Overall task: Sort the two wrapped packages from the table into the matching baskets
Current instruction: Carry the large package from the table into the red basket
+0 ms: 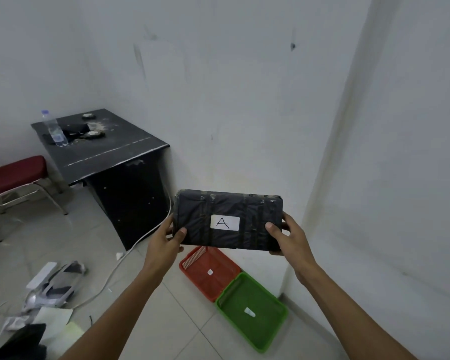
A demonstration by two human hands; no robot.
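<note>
The black desk [102, 149] stands against the wall, well left of and beyond the package [227, 219], which you hold in the air above the orange basket [209, 271] and green basket [252, 310], likely to read its "A" label [224, 222] before choosing; your left hand [166, 237] and right hand [290, 239] grip its ends, fingers [181, 233] clamped on it

Two bare forearms are showing, rising from the near edge toward the middle of the scene. No sleeve, watch or band is covering either one as far as the frame reaches. The left hand [166, 236] and the right hand [289, 236] are wearing no gloves or rings, with short, unpainted thumbnails showing.
</note>
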